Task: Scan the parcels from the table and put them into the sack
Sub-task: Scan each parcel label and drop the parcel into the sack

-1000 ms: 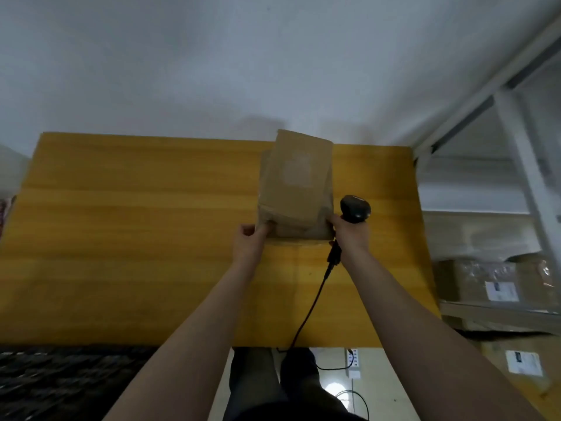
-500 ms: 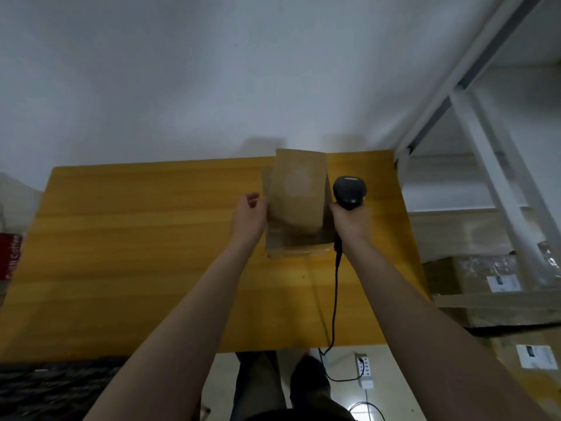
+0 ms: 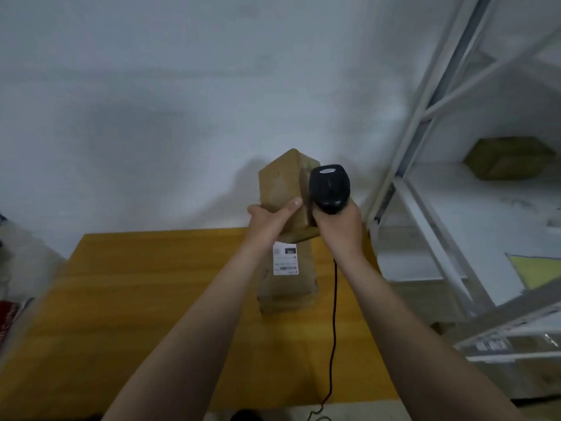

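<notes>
My left hand point(image 3: 270, 220) grips a brown cardboard parcel point(image 3: 279, 183) from its left side and holds it tilted above the table. My right hand point(image 3: 340, 226) grips a black barcode scanner point(image 3: 329, 185), its head close against the parcel's right face. Under both hands a second brown parcel point(image 3: 288, 290) lies on the yellow wooden table point(image 3: 136, 299). A white label point(image 3: 285, 259) with a barcode faces up on it. The scanner's black cable point(image 3: 334, 329) hangs down over the table's front edge. No sack is in view.
A white metal shelf rack point(image 3: 425, 208) stands right of the table, with a brown box point(image 3: 507, 158) on an upper shelf and wrapped parcels point(image 3: 510, 341) lower down. A grey wall is behind the table. Red packaging point(image 3: 7, 323) shows at the left edge.
My left hand has lifted the upper parcel off the lower one and turned it, uncovering the white label. My right hand has raised the scanner alongside it. The view has tilted up.
</notes>
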